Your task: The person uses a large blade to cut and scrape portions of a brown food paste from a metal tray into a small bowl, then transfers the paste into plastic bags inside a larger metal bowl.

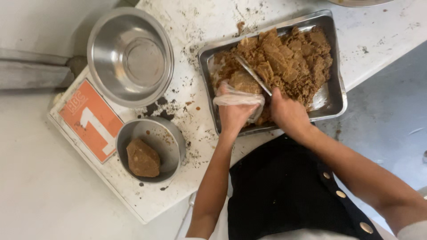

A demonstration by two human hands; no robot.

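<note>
Left hand (235, 112), w/ a thin clear plastic bag (238, 98) over it, is cupped round a brown lump (244, 82) at the near-left end of the steel tray (334, 100). Right hand (288, 112) just beside it, fist closed on a knife handle; knife (252, 74) blade slants up-left across the brown mass (287, 58), tip near the lump. Mass fills most of the tray, near-right corner bare. Left of tray on the white tabletop (195, 22): small steel bowl (171, 133) w/ one brown chunk (143, 158), bigger steel bowl (95, 44) behind it, orange card (89, 120) under both. Crumbs scattered btwn bowls & tray
</note>
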